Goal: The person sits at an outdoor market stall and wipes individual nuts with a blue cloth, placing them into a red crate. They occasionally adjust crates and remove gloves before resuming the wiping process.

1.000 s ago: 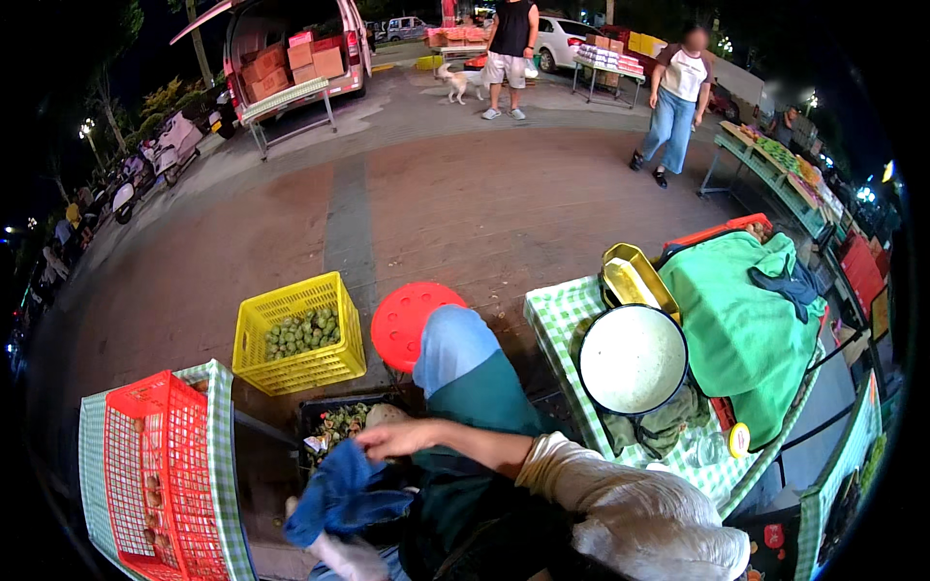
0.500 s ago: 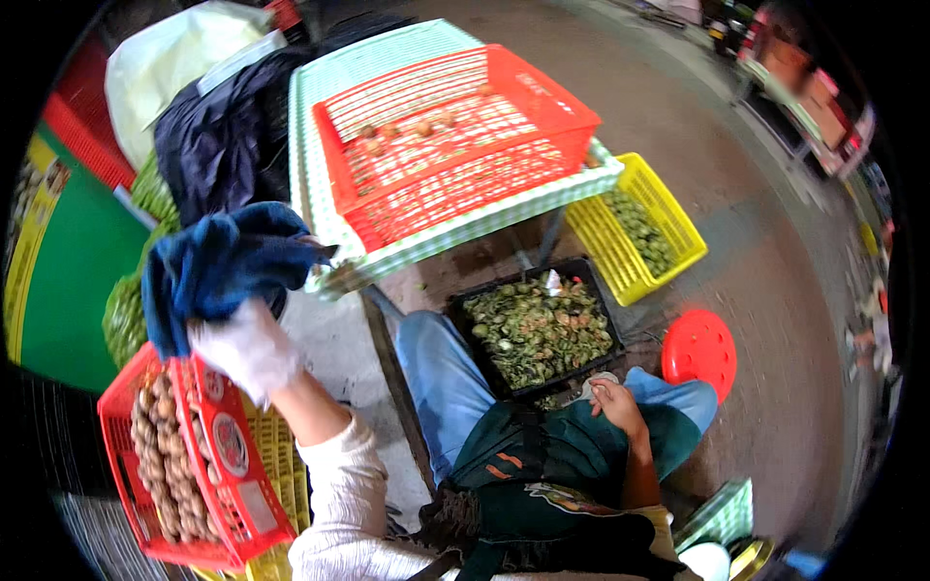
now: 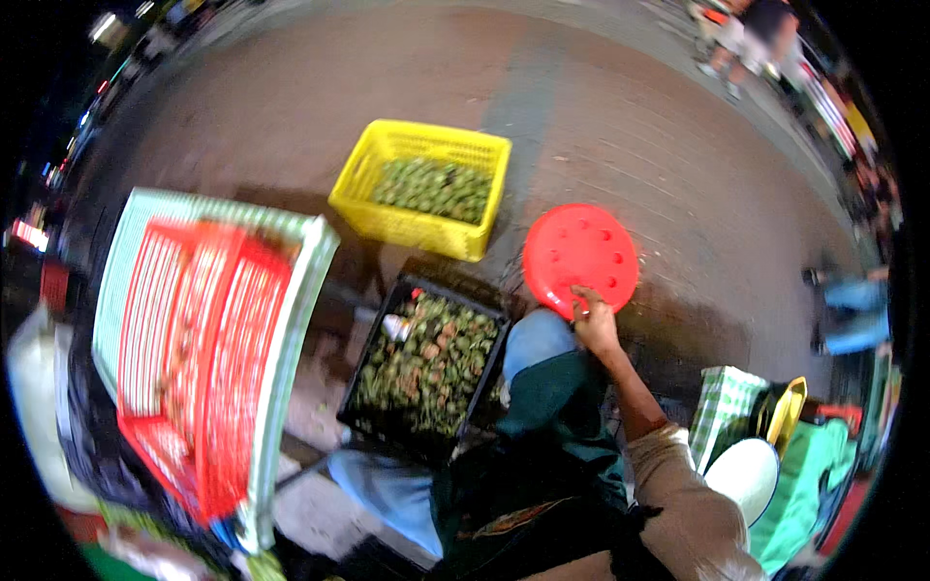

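Observation:
My right hand [image 3: 593, 324] is at the near edge of a round red plastic stool [image 3: 581, 254] with holes in its seat. The fingers are bent over the seat near one of the holes and seem to grip it. Beside my knee, left of the stool, a black crate [image 3: 356, 380] holds green and brownish husks [image 3: 426, 358]. My left hand does not show.
Behind the black crate stands a yellow crate [image 3: 417, 232] of green, round produce. On the left a checked-cloth table [image 3: 308, 281] bears a red crate [image 3: 199, 358], blurred. A white bowl-like thing [image 3: 746, 484] and green bag [image 3: 796, 504] are at lower right.
My view has swung right, bringing the stool toward the middle. My right hand has gone from my lap to the stool. My gloved left hand with the blue cloth has left view.

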`<action>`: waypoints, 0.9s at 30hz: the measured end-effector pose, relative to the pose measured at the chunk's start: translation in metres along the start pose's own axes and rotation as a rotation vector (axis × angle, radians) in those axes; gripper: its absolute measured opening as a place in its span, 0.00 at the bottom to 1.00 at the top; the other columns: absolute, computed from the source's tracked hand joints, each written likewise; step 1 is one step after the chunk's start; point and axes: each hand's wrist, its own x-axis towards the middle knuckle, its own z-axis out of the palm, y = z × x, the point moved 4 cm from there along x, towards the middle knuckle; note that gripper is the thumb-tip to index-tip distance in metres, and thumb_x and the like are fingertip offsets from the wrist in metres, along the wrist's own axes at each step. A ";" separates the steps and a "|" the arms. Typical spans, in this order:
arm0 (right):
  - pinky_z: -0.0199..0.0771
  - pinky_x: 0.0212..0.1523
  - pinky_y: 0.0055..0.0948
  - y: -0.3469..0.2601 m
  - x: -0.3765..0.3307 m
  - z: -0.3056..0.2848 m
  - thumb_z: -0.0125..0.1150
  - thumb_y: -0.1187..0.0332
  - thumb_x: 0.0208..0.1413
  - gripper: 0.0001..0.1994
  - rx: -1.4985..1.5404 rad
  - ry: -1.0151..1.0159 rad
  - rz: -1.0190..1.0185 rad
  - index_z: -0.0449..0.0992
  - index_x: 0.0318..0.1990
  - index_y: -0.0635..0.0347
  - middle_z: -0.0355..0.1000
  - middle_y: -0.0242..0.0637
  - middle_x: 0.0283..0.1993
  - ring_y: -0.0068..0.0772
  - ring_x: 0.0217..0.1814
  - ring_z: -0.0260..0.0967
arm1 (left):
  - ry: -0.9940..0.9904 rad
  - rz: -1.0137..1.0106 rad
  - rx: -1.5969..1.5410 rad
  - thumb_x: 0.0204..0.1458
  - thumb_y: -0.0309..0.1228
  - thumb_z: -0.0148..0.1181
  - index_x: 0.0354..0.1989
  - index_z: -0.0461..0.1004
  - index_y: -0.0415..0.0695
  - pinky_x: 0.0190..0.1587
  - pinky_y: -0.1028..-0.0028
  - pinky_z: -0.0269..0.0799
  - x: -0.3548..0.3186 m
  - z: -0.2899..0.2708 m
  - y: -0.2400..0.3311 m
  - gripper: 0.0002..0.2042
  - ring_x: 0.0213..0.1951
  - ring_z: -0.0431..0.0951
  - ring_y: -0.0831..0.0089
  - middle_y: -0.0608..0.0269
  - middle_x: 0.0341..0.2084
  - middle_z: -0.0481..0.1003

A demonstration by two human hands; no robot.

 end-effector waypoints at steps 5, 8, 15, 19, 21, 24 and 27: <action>0.62 0.58 0.47 0.044 0.011 0.030 0.56 0.59 0.53 0.25 -0.347 -0.518 -0.076 0.64 0.56 0.64 0.66 0.52 0.55 0.55 0.57 0.63 | -0.757 -1.030 -2.020 0.51 0.46 0.56 0.66 0.52 0.44 0.49 0.72 0.54 0.057 0.060 0.202 0.36 0.47 0.62 0.71 0.58 0.53 0.65; 0.69 0.51 0.49 0.030 0.012 -0.015 0.57 0.51 0.49 0.31 -0.292 -0.452 0.052 0.65 0.56 0.64 0.71 0.52 0.49 0.55 0.51 0.69 | -1.098 -1.407 -2.088 0.50 0.49 0.57 0.66 0.52 0.44 0.42 0.76 0.59 0.087 0.113 0.296 0.38 0.41 0.66 0.75 0.60 0.49 0.68; 0.73 0.42 0.46 0.015 -0.060 -0.089 0.56 0.53 0.50 0.22 0.046 -0.462 0.456 0.73 0.44 0.62 0.74 0.54 0.40 0.56 0.42 0.72 | -1.223 -0.885 -1.277 0.48 0.70 0.40 0.64 0.53 0.32 0.63 0.62 0.59 0.092 0.248 0.466 0.49 0.59 0.65 0.53 0.41 0.56 0.64; 0.71 0.46 0.46 0.026 -0.134 -0.100 0.57 0.47 0.50 0.25 0.044 -0.504 0.654 0.73 0.47 0.59 0.74 0.50 0.44 0.55 0.47 0.71 | -1.521 -1.136 -1.285 0.45 0.74 0.33 0.65 0.45 0.30 0.60 0.60 0.63 0.039 0.281 0.636 0.55 0.56 0.66 0.48 0.32 0.57 0.60; 0.71 0.47 0.45 0.009 -0.124 -0.127 0.58 0.48 0.50 0.25 0.137 -0.507 0.529 0.72 0.48 0.58 0.74 0.49 0.45 0.54 0.48 0.71 | -1.604 -1.119 -1.288 0.44 0.74 0.37 0.65 0.47 0.30 0.59 0.59 0.63 0.039 0.283 0.652 0.56 0.54 0.67 0.47 0.33 0.54 0.63; 0.71 0.49 0.43 -0.038 -0.097 -0.201 0.57 0.52 0.51 0.24 0.151 -0.493 0.546 0.71 0.51 0.58 0.73 0.48 0.48 0.52 0.49 0.71 | -1.569 -1.070 -1.250 0.43 0.74 0.40 0.64 0.50 0.29 0.59 0.59 0.62 0.059 0.303 0.627 0.56 0.55 0.67 0.48 0.34 0.53 0.63; 0.72 0.49 0.42 -0.049 -0.078 -0.244 0.56 0.56 0.52 0.25 0.046 -0.470 0.593 0.68 0.55 0.59 0.72 0.51 0.49 0.51 0.49 0.72 | -1.373 -0.975 -1.227 0.53 0.66 0.38 0.61 0.55 0.32 0.56 0.59 0.66 0.085 0.328 0.567 0.44 0.55 0.67 0.51 0.42 0.55 0.63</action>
